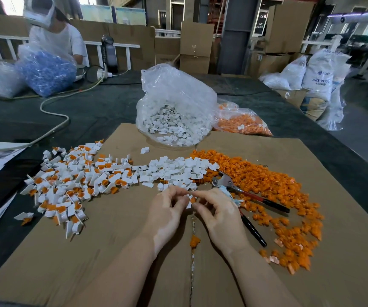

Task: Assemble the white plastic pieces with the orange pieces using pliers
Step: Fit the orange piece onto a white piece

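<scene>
Two hands met over the cardboard sheet point(103, 251). The left hand point(167, 209) and right hand point(217, 209) pinched one small white piece point(189, 201) with an orange piece point(193, 199) between curled fingertips. One pair of pliers point(243, 196) lay just beside the right hand, partly hidden. Loose white pieces point(178, 169), orange pieces point(267, 185) and joined pieces point(72, 185) lay in three heaps, too many to count. Two bags sat behind: the white-piece bag point(174, 111) and the orange-piece bag point(243, 122).

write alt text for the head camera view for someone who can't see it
A person's left hand and right hand together pinch a small white piece with an orange piece above a cardboard sheet. Red-and-black-handled pliers lie just right of the hands, beside a loose orange pile. Joined white-and-orange parts spread to the left, a bag of white pieces behind.
</scene>
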A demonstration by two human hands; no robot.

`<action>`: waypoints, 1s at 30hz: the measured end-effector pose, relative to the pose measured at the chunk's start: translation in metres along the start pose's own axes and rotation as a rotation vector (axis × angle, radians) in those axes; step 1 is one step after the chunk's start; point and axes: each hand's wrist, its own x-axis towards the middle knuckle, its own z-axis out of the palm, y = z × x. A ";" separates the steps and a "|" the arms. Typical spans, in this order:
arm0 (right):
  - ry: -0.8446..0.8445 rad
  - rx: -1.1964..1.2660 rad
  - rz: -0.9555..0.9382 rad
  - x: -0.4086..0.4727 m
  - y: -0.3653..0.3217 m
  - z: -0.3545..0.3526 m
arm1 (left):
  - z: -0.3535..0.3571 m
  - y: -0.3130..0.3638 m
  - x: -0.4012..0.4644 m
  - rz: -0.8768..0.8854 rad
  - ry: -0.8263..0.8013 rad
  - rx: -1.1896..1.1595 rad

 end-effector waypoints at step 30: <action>-0.180 -0.969 0.526 0.013 0.013 -0.045 | 0.002 0.007 0.009 -0.147 0.019 -0.206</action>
